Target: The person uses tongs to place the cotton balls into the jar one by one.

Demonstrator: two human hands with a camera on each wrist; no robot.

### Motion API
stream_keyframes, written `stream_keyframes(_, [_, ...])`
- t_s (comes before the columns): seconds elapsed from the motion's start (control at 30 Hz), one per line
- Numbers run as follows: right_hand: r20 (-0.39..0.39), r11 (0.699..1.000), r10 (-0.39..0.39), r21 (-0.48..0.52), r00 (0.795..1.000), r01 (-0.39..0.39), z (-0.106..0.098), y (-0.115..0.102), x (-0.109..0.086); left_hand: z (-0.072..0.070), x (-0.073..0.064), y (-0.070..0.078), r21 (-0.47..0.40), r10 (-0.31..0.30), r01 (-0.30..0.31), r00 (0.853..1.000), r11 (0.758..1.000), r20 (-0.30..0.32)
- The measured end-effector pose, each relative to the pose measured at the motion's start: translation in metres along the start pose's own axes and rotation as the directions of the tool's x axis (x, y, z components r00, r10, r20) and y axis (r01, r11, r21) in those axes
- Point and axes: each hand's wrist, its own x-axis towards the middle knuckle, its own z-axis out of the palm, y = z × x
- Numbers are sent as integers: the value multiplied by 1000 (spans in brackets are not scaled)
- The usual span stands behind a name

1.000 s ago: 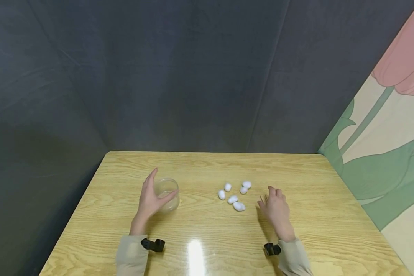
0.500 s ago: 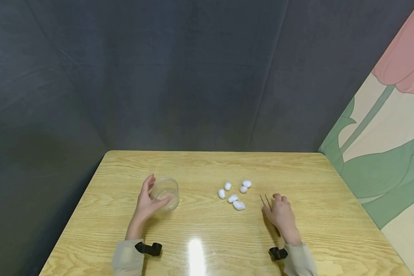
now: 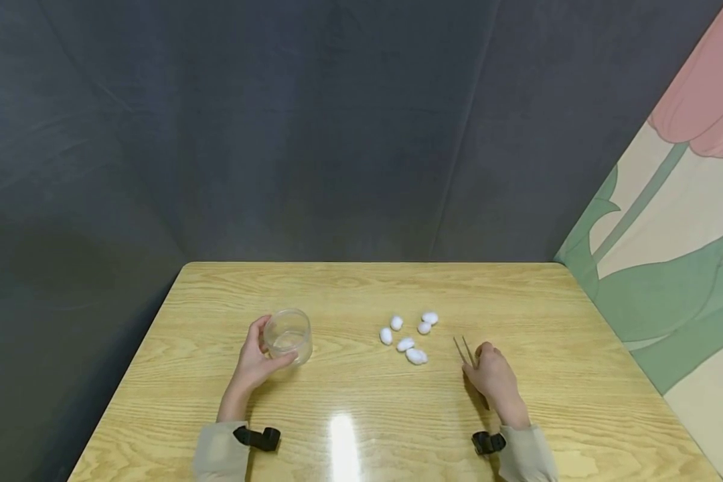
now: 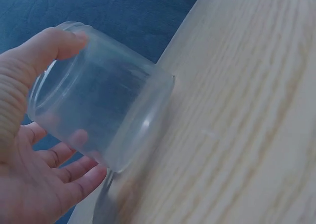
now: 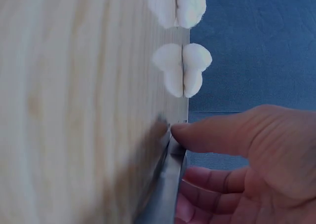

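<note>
My left hand [image 3: 253, 365] holds a clear round jar [image 3: 288, 338] at the left of the table, thumb on the near side and fingers round the far left. Seen from the left wrist, the thumb lies near the jar's rim and its base is at the tabletop. At the right, my right hand [image 3: 497, 381] pinches metal tweezers [image 5: 170, 184] low over the wood. The two spread tips of the tweezers point away from me. Several white cotton balls [image 3: 416, 356] lie between the hands, nearer the right one.
The wooden table [image 3: 349, 288] has its far edge against a dark curtain [image 3: 337, 134]. A wall with a painted tulip [image 3: 699, 120] stands on the right. Black camera mounts [image 3: 259, 439] sit at both wrists.
My left hand has come down and closed round the jar. My right hand has drawn back slightly toward me, its fingers closing on the tweezers. The cotton balls have stayed in place.
</note>
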Motion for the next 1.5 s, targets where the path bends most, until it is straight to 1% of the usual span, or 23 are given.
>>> stream_keyframes(0.1, [3,1000,-3,-11,1000,3,-1,0,0,0,-5,11,-12,0,0,1000,1000,18])
stream_keyframes(0.2, [-8,1000,-10,-23,1000,10,-4,-2,0,0,-9,22,-2,-4,4,999,1000,33])
stream_keyframes(0.27, [-17,999,-17,-29,1000,17,-5,-2,0,-1,-10,25,-1,-12,12,999,1000,36])
stream_keyframes(0.37, [-28,999,-28,-36,999,27,-7,-3,-2,0,-11,25,4,-7,7,999,1000,37])
stream_keyframes(0.57, [-37,998,-45,-36,998,44,-10,-5,-4,0,-9,19,5,20,-20,999,1000,31])
stream_keyframes(0.7, [-39,998,-50,-39,998,48,-12,-6,-5,0,-9,19,9,12,-12,1000,1000,27])
stream_keyframes(0.8, [-54,996,-74,-49,996,72,-11,-6,-5,0,-10,20,9,5,-5,1000,1000,27])
stream_keyframes(0.87, [-71,994,-97,-60,993,93,-10,-6,-6,0,-9,18,6,11,-11,1000,1000,28])
stream_keyframes(0.97, [-86,991,-119,-69,989,113,-9,-6,-6,0,-6,10,-6,19,-19,999,1000,28])
stream_keyframes(1.17, [-67,992,-118,-63,991,113,-12,-9,-8,1,2,-15,5,20,-20,1000,1000,17])
stream_keyframes(1.27, [-74,984,-167,-75,983,161,-14,-11,-11,1,3,-18,9,38,-38,999,999,6])
stream_keyframes(1.33, [-73,975,-213,-82,974,207,-14,-13,-12,1,3,-18,8,45,-45,999,999,0])
stream_keyframes(1.43, [-67,957,-283,-89,957,277,-14,-15,-15,1,3,-17,9,33,-33,999,999,-1])
stream_keyframes(1.5, [-68,947,-314,-93,947,308,-12,-16,-16,1,2,-14,11,18,-18,1000,1000,4])
